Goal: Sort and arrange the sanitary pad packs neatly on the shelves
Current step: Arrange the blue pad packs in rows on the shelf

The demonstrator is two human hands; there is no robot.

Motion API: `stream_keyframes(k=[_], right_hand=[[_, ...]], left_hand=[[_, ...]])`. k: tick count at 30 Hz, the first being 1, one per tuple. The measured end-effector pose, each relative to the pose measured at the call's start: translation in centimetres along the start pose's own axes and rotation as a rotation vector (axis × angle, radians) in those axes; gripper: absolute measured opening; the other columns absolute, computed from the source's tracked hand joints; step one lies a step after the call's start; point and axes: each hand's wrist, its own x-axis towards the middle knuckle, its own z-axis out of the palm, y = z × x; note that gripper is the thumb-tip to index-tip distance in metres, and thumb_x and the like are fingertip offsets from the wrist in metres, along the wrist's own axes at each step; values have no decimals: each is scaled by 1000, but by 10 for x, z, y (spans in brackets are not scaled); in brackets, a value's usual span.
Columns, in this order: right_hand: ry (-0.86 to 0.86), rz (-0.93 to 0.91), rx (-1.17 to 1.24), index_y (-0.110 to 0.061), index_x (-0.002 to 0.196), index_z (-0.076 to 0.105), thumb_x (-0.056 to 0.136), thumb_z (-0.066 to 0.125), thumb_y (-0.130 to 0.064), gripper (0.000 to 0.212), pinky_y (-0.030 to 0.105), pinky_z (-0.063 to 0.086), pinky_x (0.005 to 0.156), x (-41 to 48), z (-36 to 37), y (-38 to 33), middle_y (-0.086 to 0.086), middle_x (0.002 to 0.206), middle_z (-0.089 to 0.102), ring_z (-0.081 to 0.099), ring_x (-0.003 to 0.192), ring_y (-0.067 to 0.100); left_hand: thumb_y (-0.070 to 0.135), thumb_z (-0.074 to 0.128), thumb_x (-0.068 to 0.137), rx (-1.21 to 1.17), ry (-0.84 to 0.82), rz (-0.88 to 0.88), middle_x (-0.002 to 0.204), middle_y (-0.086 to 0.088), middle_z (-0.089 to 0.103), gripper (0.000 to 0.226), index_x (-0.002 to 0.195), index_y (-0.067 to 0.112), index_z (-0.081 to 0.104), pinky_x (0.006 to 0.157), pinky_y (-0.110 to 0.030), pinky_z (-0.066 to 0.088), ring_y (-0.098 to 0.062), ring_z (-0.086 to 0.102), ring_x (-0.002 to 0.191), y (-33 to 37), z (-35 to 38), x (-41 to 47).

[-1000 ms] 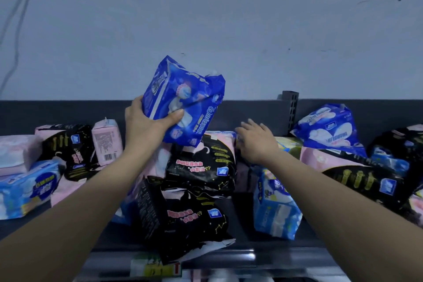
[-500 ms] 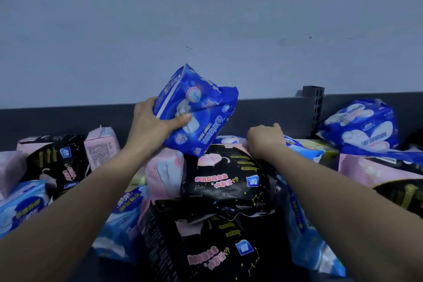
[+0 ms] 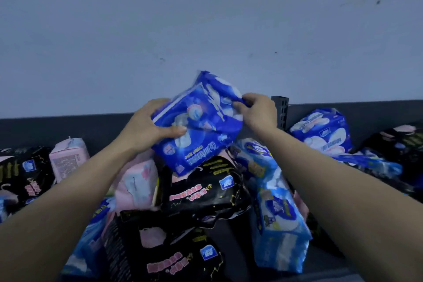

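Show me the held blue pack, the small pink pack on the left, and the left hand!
held blue pack point(image 3: 206, 135), head view, its front face.
small pink pack point(image 3: 68, 160), head view, its printed side.
left hand point(image 3: 144, 128), head view, back of the hand.

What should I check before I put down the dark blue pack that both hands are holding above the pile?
1. Left hand grips the held blue pack: ok.
2. Right hand pinches its upper right corner: ok.
3. It is free of the black pack below: cannot tell; their edges overlap in this view.
4. A matching pack lies on the right, beyond the shelf post: ok.
5. Room beside that one: cannot tell; other packs crowd it.
6. Packs sorted by colour: not ok; black, pink and blue lie mixed.
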Motion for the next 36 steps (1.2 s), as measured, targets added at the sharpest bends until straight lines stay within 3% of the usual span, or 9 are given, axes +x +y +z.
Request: stream_keyframes(k=[4,6,9,14,18,22,25,29,36], right_hand=[[-28,-117,-33,-21,57,49,87,66,-27,35,21,29,50,0,-27,18,-3,54,48,48,60,16],[-24,-167,-5,-19,65,57,86,66,-26,24,22,31,53,3,-40,25,-2,58,54,51,66,18],[30,-258,47,-13,80,71,86,67,-25,14,29,39,64,9,-62,27,3,72,67,57,72,20],[-31,-412,-59,-3,90,73,87,67,-19,18,38,46,75,20,-96,44,13,86,72,64,82,28],[-150,-362,-2,-8,98,76,88,68,-17,16,23,44,79,22,-107,67,4,100,75,66,96,17],[-167,-191,127,-11,87,75,93,61,-26,22,35,52,80,35,-121,100,3,83,73,65,83,15],[-129,-137,-304,-20,107,71,92,54,-22,23,39,50,90,53,-135,138,2,112,70,61,107,22],[-489,85,-679,-25,143,38,88,54,-17,58,47,36,107,58,-140,189,13,156,19,28,137,38],[-228,-216,-635,-19,104,48,79,73,-25,36,32,36,63,47,-167,212,5,106,50,58,88,32]], left_hand=[[75,69,36,576,-223,208,142,46,5,112,138,32,50,116,-26,10,3,4,143,34,20,17],[79,71,37,617,-305,239,116,61,10,129,148,24,37,114,-22,14,9,10,139,53,38,25],[48,88,53,469,-372,162,115,67,13,95,138,24,53,89,-12,46,24,45,110,74,62,29],[71,81,44,605,-328,245,149,41,-4,76,107,29,73,85,-23,48,10,48,115,91,86,39],[100,46,32,783,-291,246,114,16,37,102,89,21,74,81,-28,44,-7,57,93,93,105,51],[85,52,44,750,-263,272,91,9,44,75,69,16,64,64,-14,35,-11,54,79,87,124,52],[80,49,46,738,-198,243,87,8,44,57,60,25,55,62,-16,33,-5,50,73,87,131,48],[81,46,48,779,-99,218,89,4,43,60,60,23,54,70,-30,35,-9,50,75,88,138,40],[79,46,51,743,7,167,90,0,43,58,62,24,58,65,-16,34,-6,49,77,85,155,25]])
